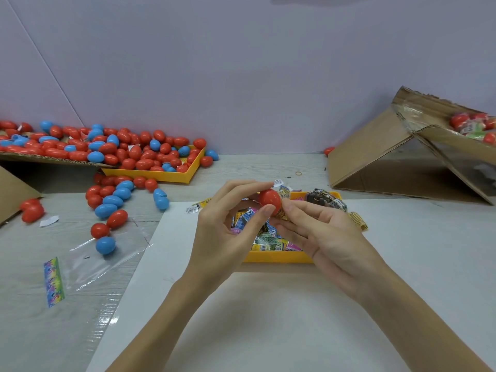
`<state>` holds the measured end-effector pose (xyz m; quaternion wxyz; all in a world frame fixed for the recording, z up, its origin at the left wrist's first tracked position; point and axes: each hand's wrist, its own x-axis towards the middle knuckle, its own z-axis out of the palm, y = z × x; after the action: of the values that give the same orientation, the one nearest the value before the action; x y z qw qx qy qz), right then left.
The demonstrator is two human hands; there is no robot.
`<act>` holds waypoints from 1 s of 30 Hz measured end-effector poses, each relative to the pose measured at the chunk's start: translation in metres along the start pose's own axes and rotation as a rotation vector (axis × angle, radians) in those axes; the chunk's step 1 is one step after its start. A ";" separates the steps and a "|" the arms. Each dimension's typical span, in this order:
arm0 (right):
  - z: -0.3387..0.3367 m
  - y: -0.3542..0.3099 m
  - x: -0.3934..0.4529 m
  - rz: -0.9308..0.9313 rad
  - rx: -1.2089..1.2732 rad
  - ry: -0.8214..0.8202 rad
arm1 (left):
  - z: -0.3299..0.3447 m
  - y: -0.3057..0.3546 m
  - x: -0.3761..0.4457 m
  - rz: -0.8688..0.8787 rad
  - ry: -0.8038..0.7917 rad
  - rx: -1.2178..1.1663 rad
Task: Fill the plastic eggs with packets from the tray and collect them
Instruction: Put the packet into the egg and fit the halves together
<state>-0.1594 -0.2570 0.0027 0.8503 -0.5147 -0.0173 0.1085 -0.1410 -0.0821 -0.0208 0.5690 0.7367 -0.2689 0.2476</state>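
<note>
Red egg [269,199] mid-frame, pinched by left hand [228,224] fingertips over yellow tray [276,256] of packets [264,238], right hand [319,229] nipping a packet [283,195] at its seam: tuck fully before snapping shut; loose eggs [112,205] crowd tabletop [255,167] left, collecting box [418,146] upper right
</note>
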 end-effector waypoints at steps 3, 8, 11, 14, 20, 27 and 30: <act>0.001 0.000 0.000 -0.006 -0.036 -0.012 | -0.001 -0.001 0.000 0.001 -0.010 -0.008; 0.000 0.001 0.000 0.008 -0.015 -0.003 | 0.003 -0.003 -0.002 -0.016 0.007 -0.067; -0.001 0.001 0.001 0.051 0.022 0.006 | 0.004 -0.003 -0.003 -0.006 0.005 -0.060; -0.001 -0.001 0.002 0.138 0.060 -0.014 | 0.002 -0.002 -0.001 0.012 0.006 -0.011; -0.003 -0.005 0.002 0.411 0.305 -0.104 | -0.003 -0.001 0.002 0.073 -0.013 0.107; -0.004 -0.006 0.003 0.497 0.383 -0.138 | -0.006 -0.002 0.002 0.143 -0.038 0.195; -0.008 -0.004 0.006 0.453 0.321 -0.130 | -0.004 -0.002 0.001 0.164 -0.036 0.230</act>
<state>-0.1515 -0.2645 0.0021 0.8721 -0.3560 0.0610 0.3301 -0.1388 -0.0777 -0.0203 0.4536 0.7771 -0.3080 0.3091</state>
